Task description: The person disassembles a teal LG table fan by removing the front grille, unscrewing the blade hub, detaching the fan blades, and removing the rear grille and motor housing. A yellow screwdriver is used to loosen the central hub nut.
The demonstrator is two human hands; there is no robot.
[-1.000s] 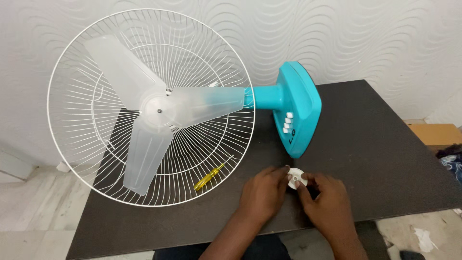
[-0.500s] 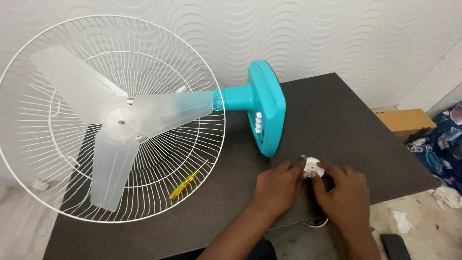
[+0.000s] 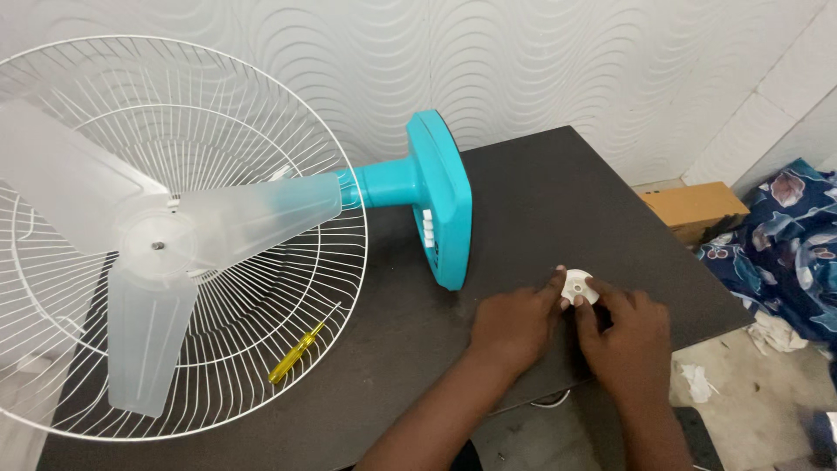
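White cap (image 3: 580, 287): pinched between fingertips of left hand (image 3: 514, 327) and right hand (image 3: 629, 344), near right part of dark table (image 3: 558, 192), just right of teal fan base (image 3: 440, 209). Yellow screwdriver (image 3: 296, 352): under white grille (image 3: 174, 235), far left. Clear blades (image 3: 157, 244): inside grille.

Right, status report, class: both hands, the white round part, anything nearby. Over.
Left hand and right hand both on white round part, over dark table. Teal fan base close left; yellow screwdriver under the wire guard.
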